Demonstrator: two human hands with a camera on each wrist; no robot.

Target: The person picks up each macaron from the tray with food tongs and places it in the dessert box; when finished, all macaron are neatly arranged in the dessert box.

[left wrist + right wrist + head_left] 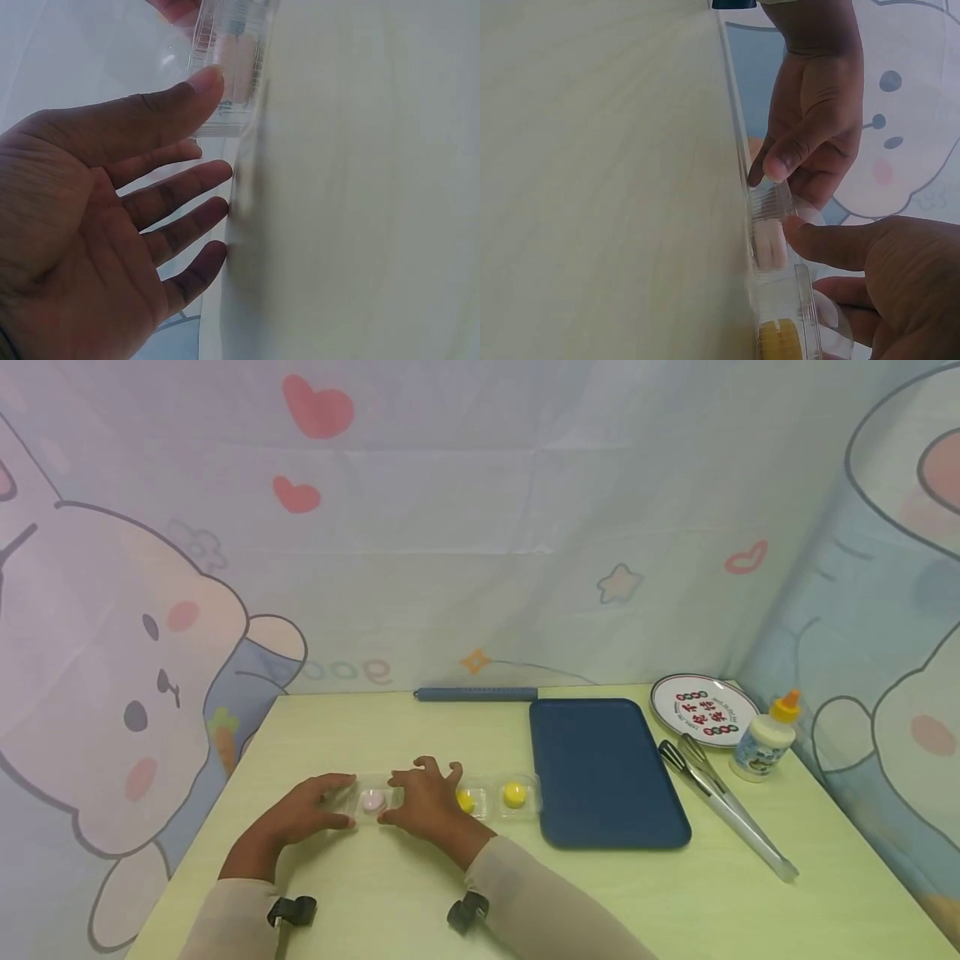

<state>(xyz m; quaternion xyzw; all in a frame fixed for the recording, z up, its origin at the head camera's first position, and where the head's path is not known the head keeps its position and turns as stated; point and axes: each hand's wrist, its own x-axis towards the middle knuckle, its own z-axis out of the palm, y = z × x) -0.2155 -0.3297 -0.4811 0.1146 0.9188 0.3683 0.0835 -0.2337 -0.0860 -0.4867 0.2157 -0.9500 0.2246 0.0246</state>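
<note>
In the head view, a clear plastic box (367, 820) with a pink macaron-like round (372, 801) inside lies on the table between both hands. My right hand (427, 802) holds this box at its right end, thumb on the near side and a finger on the far side. At the other end, my left hand (311, 810) is spread with fingers fairly straight, thumb and index close to the box's corners. The left wrist view shows its thumb overlapping the box; contact is unclear. Yellow rounds (514, 794) in similar boxes stand to the right, partly hidden by my right hand.
A dark blue tray (607, 777) lies right of the boxes. Beyond it are metal tongs (735, 814), a white plate (705, 739) with red print and a white glue-like bottle (762, 745) with a yellow cap. A long grey-blue bar (476, 694) lies along the back edge.
</note>
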